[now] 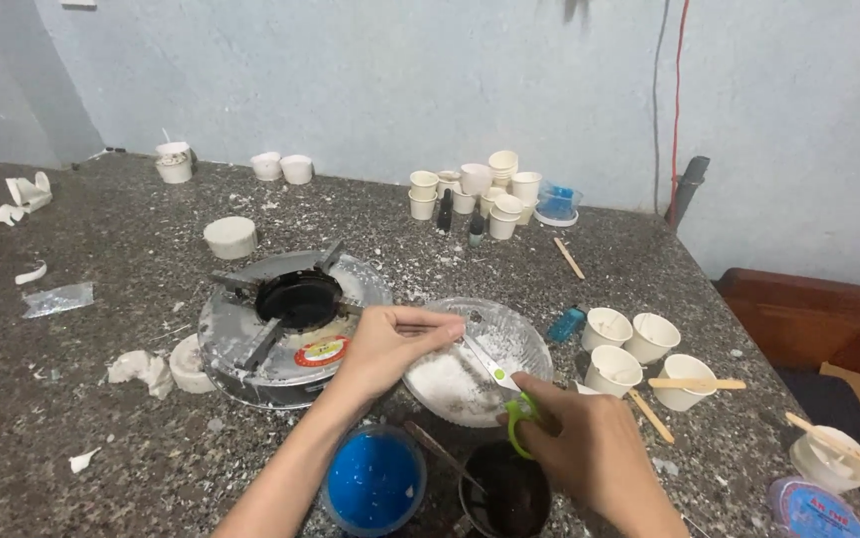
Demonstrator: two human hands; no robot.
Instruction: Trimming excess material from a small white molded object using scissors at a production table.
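Note:
My right hand (594, 448) grips small green-handled scissors (501, 384), their blades pointing up-left over a clear plastic bowl (524, 344) that holds white powder. My left hand (390, 344) reaches across from the left and pinches something thin at the bowl's left rim, close to the scissor tips; what it pinches is too small to tell. Just below my hands sit a cup of blue liquid (374, 480) and a dark cup (505, 490) with a stick in it.
A round metal stove burner (285, 324) lies left of the bowl. White paper cups (634, 349) with wooden sticks stand at the right, more cups (480, 194) and small dark bottles at the back. White scraps litter the speckled stone counter (81, 399). The counter's edge runs along the right.

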